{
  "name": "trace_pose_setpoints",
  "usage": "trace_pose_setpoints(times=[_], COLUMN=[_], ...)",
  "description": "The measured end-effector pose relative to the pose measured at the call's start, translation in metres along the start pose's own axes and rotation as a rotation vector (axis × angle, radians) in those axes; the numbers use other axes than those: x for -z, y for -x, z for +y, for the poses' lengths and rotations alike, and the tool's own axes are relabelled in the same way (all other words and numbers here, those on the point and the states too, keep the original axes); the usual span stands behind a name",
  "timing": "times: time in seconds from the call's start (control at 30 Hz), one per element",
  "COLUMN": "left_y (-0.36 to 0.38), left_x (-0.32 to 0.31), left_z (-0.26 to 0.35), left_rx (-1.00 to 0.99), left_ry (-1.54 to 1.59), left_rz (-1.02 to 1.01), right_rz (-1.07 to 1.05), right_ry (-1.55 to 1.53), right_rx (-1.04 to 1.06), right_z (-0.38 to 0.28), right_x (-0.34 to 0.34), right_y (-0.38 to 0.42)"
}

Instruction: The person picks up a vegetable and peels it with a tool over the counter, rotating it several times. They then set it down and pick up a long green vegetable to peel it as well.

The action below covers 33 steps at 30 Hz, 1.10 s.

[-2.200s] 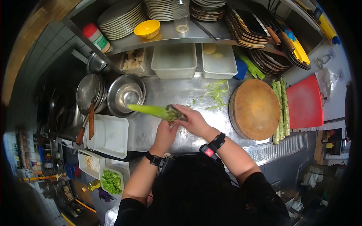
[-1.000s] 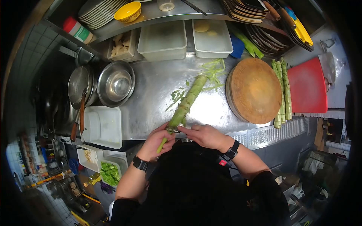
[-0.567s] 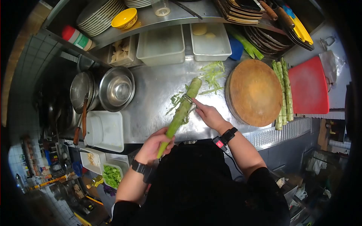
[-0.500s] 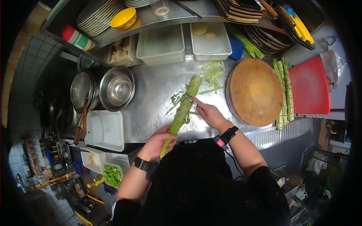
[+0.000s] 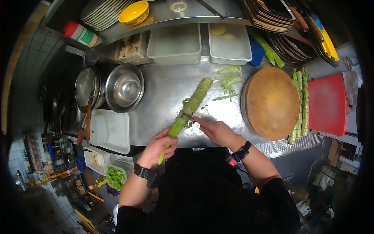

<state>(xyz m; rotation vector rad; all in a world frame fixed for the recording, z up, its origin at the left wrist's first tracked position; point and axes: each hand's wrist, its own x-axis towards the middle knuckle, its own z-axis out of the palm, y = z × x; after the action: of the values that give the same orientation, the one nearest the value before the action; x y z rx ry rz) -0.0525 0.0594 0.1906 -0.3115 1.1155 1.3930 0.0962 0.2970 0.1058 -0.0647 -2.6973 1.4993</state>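
My left hand [image 5: 157, 147] grips the lower, thin end of a long green stalk [image 5: 191, 106] that slants up and away over the steel counter [image 5: 163, 93]. Against the stalk's middle my right hand [image 5: 216, 130] presses a small metal peeler [image 5: 188, 119]. Green peel strips [image 5: 229, 82] lie on the counter beyond the stalk's thick far end. Both wrists wear dark bands.
A round wooden board [image 5: 271, 102] sits to the right, with several peeled stalks [image 5: 301, 105] and a red board [image 5: 327, 104] beyond it. Steel bowls [image 5: 124, 87], a lidded pot and a white tray [image 5: 111, 130] stand at left; plastic tubs [image 5: 175, 43] line the back.
My right hand with the peeler has slid back down the stalk from near its far end to its middle. Earlier the stalk was held pointing left; now it slants away to the right.
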Motion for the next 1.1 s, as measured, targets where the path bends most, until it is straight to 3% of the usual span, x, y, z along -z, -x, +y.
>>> trace_pose_setpoints(times=[0.07, 0.17, 0.27, 0.33, 0.4, 0.43, 0.5, 0.53, 0.57, 0.6, 0.67, 0.73, 0.77, 0.8, 0.87, 0.93, 1.0, 1.07, 1.1], left_y=[0.000, -0.001, 0.014, 0.020, 0.030, 0.030, 0.028, 0.025, 0.021, 0.019, 0.018, 0.013, 0.012, 0.013, 0.015, 0.015, 0.014, 0.017, 0.017], left_x=[0.012, 0.036, 0.044, 0.052, 0.058, 0.058, 0.060, 0.064, 0.066, 0.068, 0.074, 0.084, 0.085, 0.082, 0.076, 0.077, 0.077, 0.077, 0.080], left_z=[0.009, 0.021, 0.041, 0.056, 0.058, 0.061, 0.068, 0.070, 0.072, 0.072, 0.068, 0.066, 0.064, 0.063, 0.062, 0.059, 0.058, 0.054, 0.052], left_rx=[-0.002, 0.012, 0.020, 0.047, 0.083, 0.076, 0.074, 0.082, 0.088, 0.084, 0.130, 0.143, 0.145, 0.146, 0.132, 0.131, 0.118, 0.142, 0.149], left_ry=[0.002, -0.048, -0.117, -0.172, -0.226, -0.231, -0.233, -0.249, -0.267, -0.265, -0.290, -0.314, -0.332, -0.340, -0.314, -0.318, -0.315, -0.320, -0.325], left_rz=[-0.008, -0.045, -0.023, -0.030, -0.033, -0.002, 0.024, -0.001, -0.028, -0.032, -0.038, -0.028, -0.026, -0.026, -0.028, -0.018, -0.008, 0.013, 0.018], right_rz=[-0.044, -0.101, -0.143, 0.283, 0.147, 0.158, 0.102, 0.106, 0.059, 0.054, -0.291, 0.245, 0.211, 0.033, -0.016, 0.073, -0.209, -0.096, 0.112], right_ry=[-0.010, 0.001, 0.102, 0.062, -0.102, -0.097, 0.108, 0.057, 0.005, -0.004, 0.054, 0.065, -0.165, -0.117, 0.084, -0.106, 0.154, 0.165, -0.041], right_rx=[-0.028, 0.165, 0.104, 0.226, -0.621, -0.617, -0.309, -0.134, -0.150, -0.024, -0.134, 0.284, -0.066, -0.510, -0.435, -0.076, -0.099, 0.089, -0.008], right_z=[-0.020, -0.040, -0.051, 0.017, 0.047, 0.046, 0.035, 0.021, -0.004, -0.017, -0.048, 0.010, 0.049, 0.056, 0.060, 0.040, -0.004, 0.020, 0.071], right_x=[-0.006, -0.029, -0.037, -0.058, -0.018, -0.018, -0.027, -0.042, -0.048, -0.058, -0.053, -0.069, -0.064, -0.024, -0.010, -0.037, -0.043, -0.057, -0.076], right_y=[-0.010, -0.024, -0.040, -0.059, -0.075, -0.079, -0.073, -0.068, -0.067, -0.065, -0.066, -0.077, -0.070, -0.083, -0.091, -0.078, -0.077, -0.073, -0.074])
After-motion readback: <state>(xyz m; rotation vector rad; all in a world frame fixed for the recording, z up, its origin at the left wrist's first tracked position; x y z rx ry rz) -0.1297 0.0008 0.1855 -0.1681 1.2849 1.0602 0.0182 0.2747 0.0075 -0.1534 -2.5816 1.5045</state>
